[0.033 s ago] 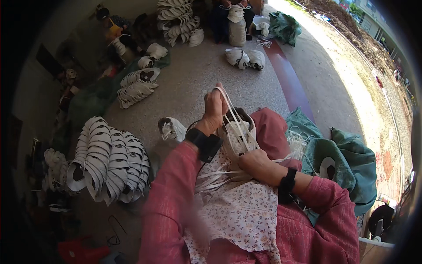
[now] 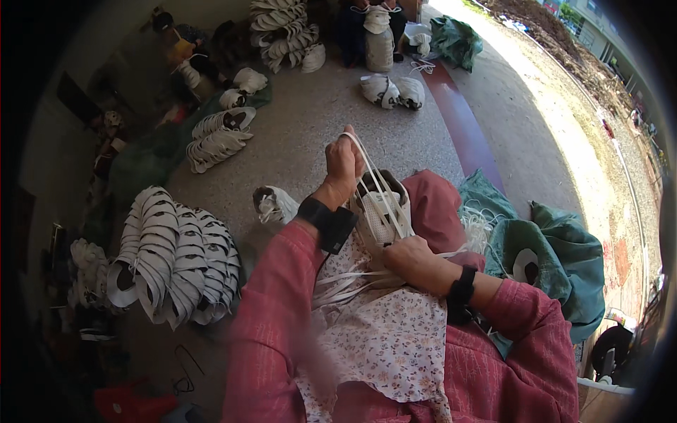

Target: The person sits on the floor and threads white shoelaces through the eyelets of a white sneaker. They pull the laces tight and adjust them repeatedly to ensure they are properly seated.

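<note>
On my lap, over a flower-print apron (image 2: 388,345), lies a white shoe upper (image 2: 377,229) with a dark-lined opening and a mesh tongue. White shoelaces (image 2: 371,166) run taut from it up to my left hand (image 2: 342,167), which is closed on them above the far left of the upper. My right hand (image 2: 415,264) is closed low at the near end of the upper, where the laces converge. What exactly its fingers pinch is partly hidden. Loose lace ends trail across the apron by my right hand.
Stacked white shoe uppers (image 2: 176,254) stand at the left, with more stacks (image 2: 218,137) farther back. One upper (image 2: 275,204) sits just left of my lap. Green sacks (image 2: 571,261) and a bundle of laces (image 2: 479,225) lie at the right. Other people work at the back.
My left hand is slightly higher, with the laces still stretched from it. My right hand stays in nearly the same place on the upper.
</note>
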A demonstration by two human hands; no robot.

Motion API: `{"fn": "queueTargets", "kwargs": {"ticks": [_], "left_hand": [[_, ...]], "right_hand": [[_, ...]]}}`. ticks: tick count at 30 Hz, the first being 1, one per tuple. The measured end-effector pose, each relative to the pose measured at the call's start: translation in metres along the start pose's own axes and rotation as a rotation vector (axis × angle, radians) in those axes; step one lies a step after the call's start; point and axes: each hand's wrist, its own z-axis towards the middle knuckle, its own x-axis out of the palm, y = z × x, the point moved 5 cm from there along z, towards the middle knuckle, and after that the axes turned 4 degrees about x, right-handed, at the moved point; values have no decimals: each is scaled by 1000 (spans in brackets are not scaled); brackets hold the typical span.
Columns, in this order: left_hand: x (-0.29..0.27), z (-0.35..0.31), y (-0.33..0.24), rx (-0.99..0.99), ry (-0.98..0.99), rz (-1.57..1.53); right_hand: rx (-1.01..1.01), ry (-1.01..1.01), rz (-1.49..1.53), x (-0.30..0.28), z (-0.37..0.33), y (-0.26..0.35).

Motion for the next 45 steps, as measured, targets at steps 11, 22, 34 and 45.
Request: {"fn": "queueTargets", "kwargs": {"ticks": [11,22,34,45], "left_hand": [[90,-109,-119,303,842,358],[164,-227,-190,165,1341,239],[163,-217,-247,533,1040,352],[-152,-178,-230,402,-8,-31]], "right_hand": [[-35,162,765,-40,-39,-43],[369,-314,1204,-109,-142,-138],[-335,26,839,-71,-28,18],[-544,-523,2212,-139,-175,-241]]}}
